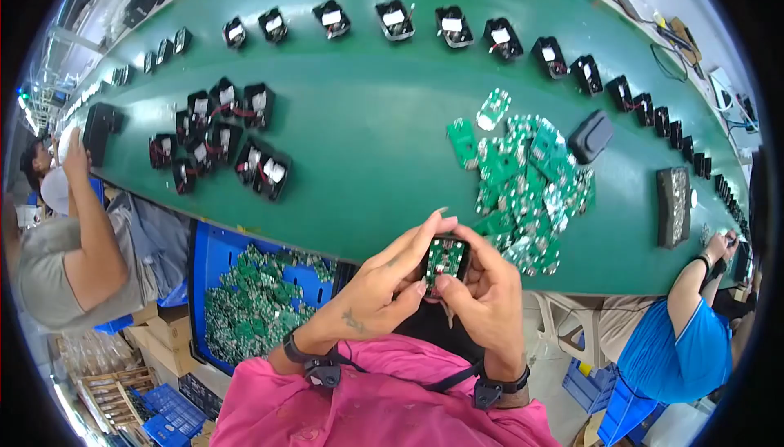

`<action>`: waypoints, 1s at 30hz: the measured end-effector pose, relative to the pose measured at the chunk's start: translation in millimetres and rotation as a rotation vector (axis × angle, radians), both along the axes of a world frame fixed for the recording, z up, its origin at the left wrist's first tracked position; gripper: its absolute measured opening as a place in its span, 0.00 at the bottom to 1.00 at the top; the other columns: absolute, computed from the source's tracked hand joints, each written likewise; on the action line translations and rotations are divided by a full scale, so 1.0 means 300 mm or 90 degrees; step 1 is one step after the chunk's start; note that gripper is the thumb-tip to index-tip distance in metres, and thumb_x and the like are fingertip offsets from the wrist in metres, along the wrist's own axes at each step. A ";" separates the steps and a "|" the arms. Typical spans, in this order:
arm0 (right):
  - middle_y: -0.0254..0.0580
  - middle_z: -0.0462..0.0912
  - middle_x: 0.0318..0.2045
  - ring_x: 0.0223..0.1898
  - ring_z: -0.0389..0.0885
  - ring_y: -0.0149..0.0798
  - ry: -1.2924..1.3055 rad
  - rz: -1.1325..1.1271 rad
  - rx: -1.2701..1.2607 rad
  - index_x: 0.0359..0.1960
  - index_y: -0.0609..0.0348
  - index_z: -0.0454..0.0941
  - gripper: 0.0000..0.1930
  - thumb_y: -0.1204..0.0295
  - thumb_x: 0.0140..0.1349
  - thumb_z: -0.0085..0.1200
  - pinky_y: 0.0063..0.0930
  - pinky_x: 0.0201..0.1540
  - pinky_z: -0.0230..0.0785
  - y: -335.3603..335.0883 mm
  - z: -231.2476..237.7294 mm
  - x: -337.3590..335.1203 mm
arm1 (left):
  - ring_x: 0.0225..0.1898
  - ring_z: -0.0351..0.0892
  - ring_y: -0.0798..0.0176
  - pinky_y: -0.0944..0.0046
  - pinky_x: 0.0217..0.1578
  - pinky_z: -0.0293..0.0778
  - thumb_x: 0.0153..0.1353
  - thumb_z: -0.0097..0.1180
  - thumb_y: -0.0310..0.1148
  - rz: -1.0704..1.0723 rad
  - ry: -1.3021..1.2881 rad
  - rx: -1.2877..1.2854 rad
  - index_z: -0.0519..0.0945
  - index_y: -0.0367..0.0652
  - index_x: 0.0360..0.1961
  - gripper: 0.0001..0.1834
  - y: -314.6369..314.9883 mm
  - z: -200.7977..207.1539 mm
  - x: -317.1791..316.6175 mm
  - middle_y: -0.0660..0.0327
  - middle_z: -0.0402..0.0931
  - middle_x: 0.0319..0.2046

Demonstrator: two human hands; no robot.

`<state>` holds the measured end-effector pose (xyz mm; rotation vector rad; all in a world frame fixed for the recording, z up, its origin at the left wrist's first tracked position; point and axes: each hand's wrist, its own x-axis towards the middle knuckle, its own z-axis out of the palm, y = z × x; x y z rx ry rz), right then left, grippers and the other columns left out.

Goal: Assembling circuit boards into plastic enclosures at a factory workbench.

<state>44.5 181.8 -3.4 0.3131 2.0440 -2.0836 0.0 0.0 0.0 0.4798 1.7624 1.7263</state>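
Green circuit board sits inside a small black housing, held up at the near edge of the table. Both hands grip that housing: the left hand closes around its left side, while the right hand wraps the other side, thumb pressed on the lower part of the board. Just beyond the right fingers lies a loose heap of circuit boards, with a rounded black case beside it. Below the table edge, left of the left forearm, a blue crate holds many more boards. Farther left on the table, open black cases stand clustered, and a curved row of similar units lines the far side. One co-worker sits at the left, another, in blue, at the right.
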 end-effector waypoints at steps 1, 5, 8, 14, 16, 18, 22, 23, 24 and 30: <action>0.37 0.82 0.30 0.28 0.81 0.23 -0.021 -0.019 -0.039 0.63 0.69 0.68 0.27 0.82 0.60 0.58 0.15 0.28 0.73 -0.010 -0.003 0.020 | 0.70 0.60 0.57 0.71 0.60 0.65 0.57 0.42 0.15 0.003 0.077 -0.003 0.47 0.37 0.76 0.43 -0.002 -0.012 0.019 0.48 0.54 0.74; 0.45 0.79 0.49 0.44 0.80 0.28 -0.065 -0.013 -0.124 0.62 0.72 0.67 0.27 0.88 0.58 0.55 0.20 0.43 0.76 0.029 0.003 -0.170 | 0.69 0.61 0.60 0.67 0.58 0.71 0.57 0.42 0.14 0.034 0.087 -0.035 0.47 0.34 0.76 0.43 0.045 0.030 -0.151 0.48 0.55 0.73; 0.41 0.80 0.43 0.36 0.81 0.27 -0.043 -0.011 -0.154 0.60 0.70 0.68 0.24 0.86 0.61 0.53 0.19 0.35 0.76 0.025 -0.010 -0.173 | 0.68 0.64 0.59 0.65 0.58 0.72 0.58 0.43 0.14 0.071 -0.043 0.128 0.46 0.33 0.76 0.43 0.046 -0.004 -0.136 0.50 0.54 0.73; 0.43 0.81 0.45 0.40 0.83 0.31 -0.031 0.049 -0.189 0.66 0.67 0.63 0.27 0.85 0.64 0.50 0.24 0.41 0.83 0.012 0.009 -0.141 | 0.64 0.67 0.61 0.66 0.54 0.76 0.61 0.45 0.14 0.059 -0.106 0.170 0.46 0.35 0.76 0.42 0.020 -0.007 -0.109 0.54 0.52 0.72; 0.42 0.81 0.42 0.37 0.84 0.30 0.022 0.032 -0.174 0.67 0.66 0.63 0.29 0.86 0.62 0.50 0.23 0.37 0.82 0.002 0.008 -0.115 | 0.63 0.68 0.61 0.66 0.53 0.77 0.61 0.44 0.14 0.049 -0.076 0.165 0.46 0.35 0.76 0.42 0.016 -0.014 -0.063 0.54 0.52 0.72; 0.41 0.82 0.41 0.35 0.83 0.28 0.008 0.051 -0.186 0.67 0.66 0.63 0.29 0.87 0.61 0.50 0.22 0.35 0.80 -0.003 0.017 -0.089 | 0.61 0.70 0.61 0.65 0.49 0.80 0.60 0.43 0.13 0.054 0.052 0.142 0.47 0.35 0.76 0.41 -0.005 -0.021 -0.027 0.54 0.53 0.71; 0.40 0.83 0.35 0.26 0.81 0.28 -0.048 0.085 -0.252 0.61 0.69 0.68 0.25 0.82 0.60 0.54 0.20 0.23 0.72 -0.010 -0.034 -0.093 | 0.51 0.80 0.59 0.66 0.42 0.84 0.60 0.44 0.17 0.089 0.008 0.131 0.49 0.36 0.75 0.40 -0.026 -0.043 -0.015 0.53 0.60 0.67; 0.41 0.83 0.35 0.25 0.81 0.29 -0.103 0.101 -0.309 0.59 0.69 0.69 0.22 0.79 0.62 0.54 0.21 0.23 0.74 -0.012 -0.066 -0.095 | 0.36 0.86 0.59 0.67 0.36 0.85 0.61 0.48 0.21 0.087 -0.172 0.156 0.53 0.34 0.74 0.39 -0.038 -0.035 -0.041 0.52 0.69 0.61; 0.44 0.83 0.35 0.27 0.83 0.33 -0.117 0.106 -0.361 0.55 0.69 0.70 0.18 0.71 0.68 0.54 0.26 0.27 0.80 -0.037 -0.080 -0.098 | 0.32 0.86 0.59 0.67 0.34 0.85 0.61 0.50 0.22 0.117 -0.233 0.215 0.55 0.33 0.72 0.37 -0.049 -0.051 -0.055 0.51 0.72 0.59; 0.47 0.82 0.35 0.29 0.85 0.36 -0.124 0.122 -0.424 0.50 0.70 0.72 0.20 0.60 0.72 0.50 0.30 0.35 0.85 -0.037 -0.064 -0.057 | 0.31 0.87 0.60 0.68 0.32 0.86 0.67 0.49 0.29 0.164 -0.404 0.385 0.68 0.26 0.61 0.24 -0.077 -0.045 -0.037 0.49 0.76 0.54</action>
